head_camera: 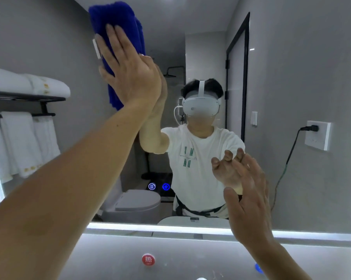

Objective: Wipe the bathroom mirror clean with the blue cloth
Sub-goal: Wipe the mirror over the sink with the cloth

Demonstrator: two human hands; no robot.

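Observation:
The bathroom mirror (292, 81) fills most of the view, with a lit strip along its bottom edge. My left hand (130, 73) is raised high and presses the folded blue cloth (114, 23) flat against the upper left of the glass, fingers spread over the cloth. A white tag sticks out at the cloth's left side. My right hand (249, 201) rests on the lower right of the mirror with fingers apart, holding nothing. The reflection shows a person in a white T-shirt wearing a headset.
A black towel rack (27, 98) with folded and hanging white towels is on the left wall. A wall socket (317, 135) with a plugged cable is at right. Two lit touch buttons (158, 186) glow on the mirror. Red and blue tap caps (148, 259) lie below.

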